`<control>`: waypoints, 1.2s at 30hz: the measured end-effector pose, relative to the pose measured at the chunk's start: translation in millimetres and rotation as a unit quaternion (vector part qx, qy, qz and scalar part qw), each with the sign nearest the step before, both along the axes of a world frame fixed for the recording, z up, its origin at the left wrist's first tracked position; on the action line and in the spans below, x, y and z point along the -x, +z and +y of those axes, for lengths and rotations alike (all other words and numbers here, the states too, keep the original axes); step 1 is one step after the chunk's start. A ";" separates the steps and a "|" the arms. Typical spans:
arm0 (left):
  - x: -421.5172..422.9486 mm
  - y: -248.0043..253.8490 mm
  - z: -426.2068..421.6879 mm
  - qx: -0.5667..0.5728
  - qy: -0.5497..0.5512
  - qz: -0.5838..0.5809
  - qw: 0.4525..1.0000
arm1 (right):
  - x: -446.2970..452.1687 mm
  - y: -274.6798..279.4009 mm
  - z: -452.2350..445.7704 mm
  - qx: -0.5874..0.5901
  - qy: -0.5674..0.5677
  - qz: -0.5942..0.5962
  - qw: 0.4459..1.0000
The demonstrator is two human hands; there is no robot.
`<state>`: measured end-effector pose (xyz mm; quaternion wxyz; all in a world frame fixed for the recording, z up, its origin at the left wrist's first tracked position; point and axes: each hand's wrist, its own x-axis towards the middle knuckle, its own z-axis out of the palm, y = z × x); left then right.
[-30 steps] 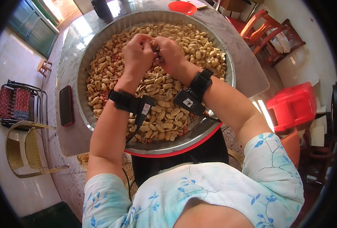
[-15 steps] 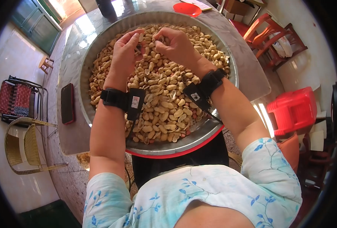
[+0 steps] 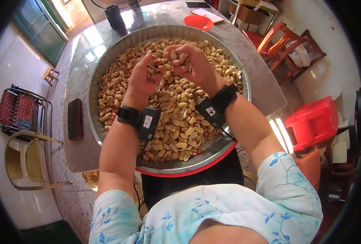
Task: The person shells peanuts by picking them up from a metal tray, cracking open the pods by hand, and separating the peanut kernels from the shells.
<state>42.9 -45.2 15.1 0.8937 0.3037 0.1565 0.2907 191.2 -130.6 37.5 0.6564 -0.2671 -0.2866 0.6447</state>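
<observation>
A wide round metal pan (image 3: 220, 147) is heaped with peanuts in their shells (image 3: 176, 122), with some reddish kernels and broken shells among them. Over the far half of the heap, my left hand (image 3: 141, 79) is cupped, its fingers curled around a few peanuts (image 3: 152, 68). My right hand (image 3: 200, 67) faces it a short way to the right, bent fingers gripping several peanuts or shells (image 3: 179, 57). Whether these are whole or cracked is hard to tell. Both wrists carry black straps with small boxes and cables.
The pan rests on a grey table (image 3: 80, 65). A phone (image 3: 75, 119) lies at its left edge; a dark cup (image 3: 114, 17) and a red plate (image 3: 198, 22) are at the back. Red plastic stools (image 3: 312, 124) and a wooden chair (image 3: 276, 40) are right, a wicker chair (image 3: 25, 160) left.
The view has tilted up, so the pan sits lower in frame. My hands have drawn slightly nearer to me over the heap. The left has gone from a fingertip pinch to a cupped hold.
</observation>
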 end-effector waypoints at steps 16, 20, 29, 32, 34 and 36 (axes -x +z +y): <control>-40.2 -37.7 -23.8 -0.042 -0.042 -0.135 0.989 | 51.8 -10.9 8.3 -0.213 -0.339 -0.515 0.758; -43.2 -32.6 -32.5 0.005 0.086 -0.115 0.990 | 46.1 -20.6 15.8 -0.242 -0.292 -0.652 0.657; -3.7 7.8 -5.1 0.020 -0.012 -0.107 0.994 | 14.4 -26.6 12.8 -0.106 -0.270 -0.281 0.915; 26.3 27.2 15.8 0.023 0.008 -0.195 0.980 | 17.7 -32.5 11.8 -0.117 -0.147 -0.554 0.811; 60.8 46.6 27.2 -0.006 0.045 -0.184 0.982 | 22.6 -34.9 11.9 -0.135 -0.110 -0.598 0.782; 111.5 61.4 37.3 -0.039 0.084 -0.193 0.977 | 27.1 -43.1 13.5 -0.230 -0.102 -0.666 0.703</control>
